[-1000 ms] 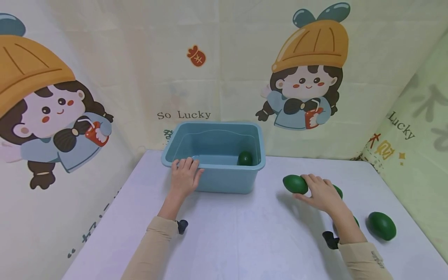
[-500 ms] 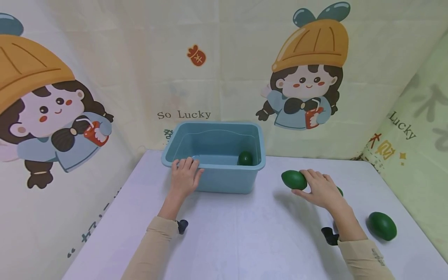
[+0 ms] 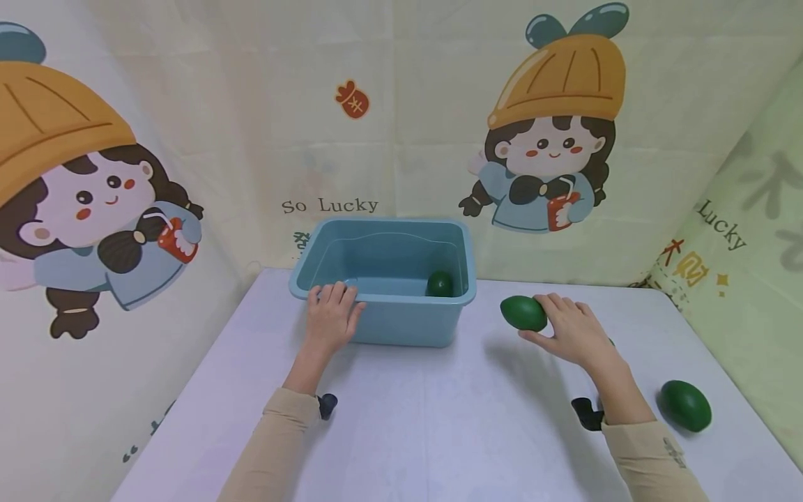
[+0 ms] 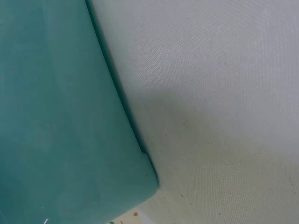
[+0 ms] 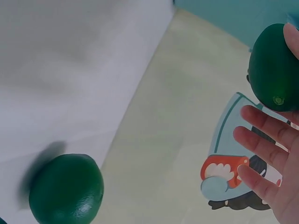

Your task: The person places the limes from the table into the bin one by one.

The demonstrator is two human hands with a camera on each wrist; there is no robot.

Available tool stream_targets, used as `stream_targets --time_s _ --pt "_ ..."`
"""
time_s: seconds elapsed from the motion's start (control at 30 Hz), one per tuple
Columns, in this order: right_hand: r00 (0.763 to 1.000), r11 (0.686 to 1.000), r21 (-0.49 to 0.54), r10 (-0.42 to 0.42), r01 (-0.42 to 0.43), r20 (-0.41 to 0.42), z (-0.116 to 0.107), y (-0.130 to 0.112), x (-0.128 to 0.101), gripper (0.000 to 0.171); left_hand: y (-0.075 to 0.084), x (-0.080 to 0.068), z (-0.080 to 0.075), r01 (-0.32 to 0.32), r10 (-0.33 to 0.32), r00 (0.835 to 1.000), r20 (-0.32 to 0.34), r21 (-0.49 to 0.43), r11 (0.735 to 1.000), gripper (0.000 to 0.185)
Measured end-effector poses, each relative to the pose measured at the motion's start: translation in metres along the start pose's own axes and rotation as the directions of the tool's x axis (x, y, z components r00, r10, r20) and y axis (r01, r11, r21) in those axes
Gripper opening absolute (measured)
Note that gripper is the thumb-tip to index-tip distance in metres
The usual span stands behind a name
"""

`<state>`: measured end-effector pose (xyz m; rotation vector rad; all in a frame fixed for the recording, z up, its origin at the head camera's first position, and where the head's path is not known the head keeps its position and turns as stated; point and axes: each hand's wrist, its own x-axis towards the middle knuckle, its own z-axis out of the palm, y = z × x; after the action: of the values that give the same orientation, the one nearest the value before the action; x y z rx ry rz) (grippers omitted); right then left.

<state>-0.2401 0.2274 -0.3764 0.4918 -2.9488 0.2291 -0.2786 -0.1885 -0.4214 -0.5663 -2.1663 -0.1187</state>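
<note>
Sleeves of beige cloth frame the near edge of the white bench [image 3: 439,418], one forearm on each side. On the right, close to the bench's right edge, a dark green avocado [image 3: 685,405] lies by itself, well apart from the tub. A further sliver of green peeks out behind the right wrist; what it belongs to cannot be told from the head view, though the right wrist camera shows another green fruit [image 5: 66,189] lying on the cloth below the hand.

Further out, the right hand [image 3: 574,331] is lifted above the bench, its fingers curled around the held avocado [image 3: 523,313], which sits at the fingertips and points toward the tub. In the right wrist view that fruit [image 5: 274,67] is pinched at the top while the lower fingers [image 5: 261,147] stand spread and free.

The left hand [image 3: 331,317] rests on the near left rim of the blue tub [image 3: 383,301], fingers laid straight over the edge, steadying it rather than gripping.

Farthest back, inside the tub, one avocado [image 3: 440,284] already sits against the right wall. Judging by that, one fruit is in, one is in the air and not yet over the tub, and at least two remain on the bench.
</note>
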Motion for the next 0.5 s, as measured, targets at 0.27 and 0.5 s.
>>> stream_targets --time_s 0.27,0.5 --pt "1.0 1.0 0.005 -0.001 0.001 0.001 -0.006 -0.004 0.005 0.071 -0.001 0.0 0.001 -0.004 0.004 1.0 -0.001 -0.016 1.0 0.047" --pt "1.0 1.0 0.013 -0.005 0.005 -0.017 -0.013 -0.007 0.008 0.072 -0.001 0.0 0.0 -0.005 0.005 1.0 -0.005 -0.02 1.0 0.048"
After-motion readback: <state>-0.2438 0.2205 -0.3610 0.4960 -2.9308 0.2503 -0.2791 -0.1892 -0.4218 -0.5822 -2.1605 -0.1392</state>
